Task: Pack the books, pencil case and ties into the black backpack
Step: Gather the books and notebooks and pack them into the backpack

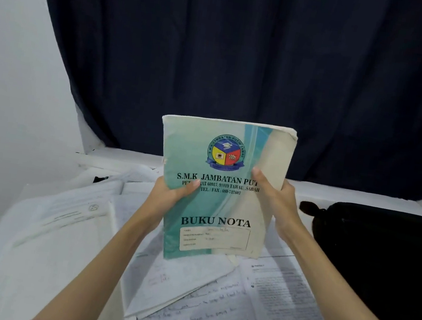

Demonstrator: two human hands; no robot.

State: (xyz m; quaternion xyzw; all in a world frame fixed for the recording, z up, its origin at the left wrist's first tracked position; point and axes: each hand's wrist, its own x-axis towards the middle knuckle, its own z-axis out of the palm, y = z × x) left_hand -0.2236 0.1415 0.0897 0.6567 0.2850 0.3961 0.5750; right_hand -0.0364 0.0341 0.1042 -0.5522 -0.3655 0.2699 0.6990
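A worn teal-and-cream notebook (213, 209) with a school crest and the words "BUKU NOTA" stands upright in front of me, cover facing me. My left hand (169, 194) grips its left edge with the thumb on the cover. Its right edge is held by my right hand (277, 199), thumb also across the cover. The black backpack (380, 259) lies to the right on the surface, apart from the notebook. I see no pencil case or ties.
Loose printed and handwritten papers and open books (187, 278) cover the white surface below my arms. A dark blue curtain (246, 56) hangs behind. A white wall (7, 77) is on the left.
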